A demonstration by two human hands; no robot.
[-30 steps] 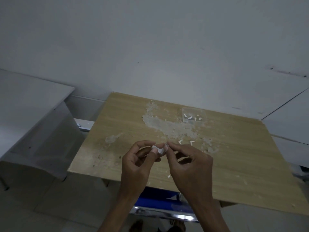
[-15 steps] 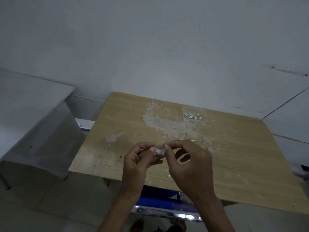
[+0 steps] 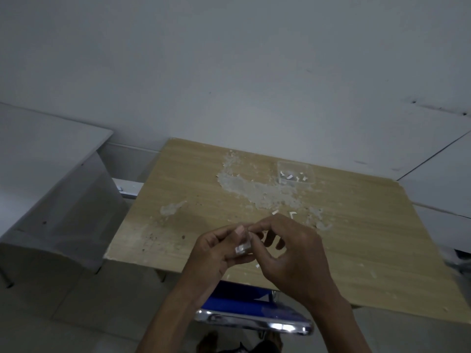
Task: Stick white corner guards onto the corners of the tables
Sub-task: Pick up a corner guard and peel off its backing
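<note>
Both hands pinch one small white corner guard [image 3: 242,247] above the tabletop's near edge.

The left hand [image 3: 214,253] grips the guard between thumb and fingers while the right hand [image 3: 293,253] nips its top edge with thumb and forefinger. Behind them, loose white pieces [image 3: 292,214] lie mid-tabletop on the worn wooden table [image 3: 369,238], and a clear plastic box [image 3: 295,171] holding more sits near the far edge.

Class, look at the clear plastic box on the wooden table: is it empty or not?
Not empty. Through the clear plastic box on the wooden table, a few small white pieces show lying on its bottom.
</note>
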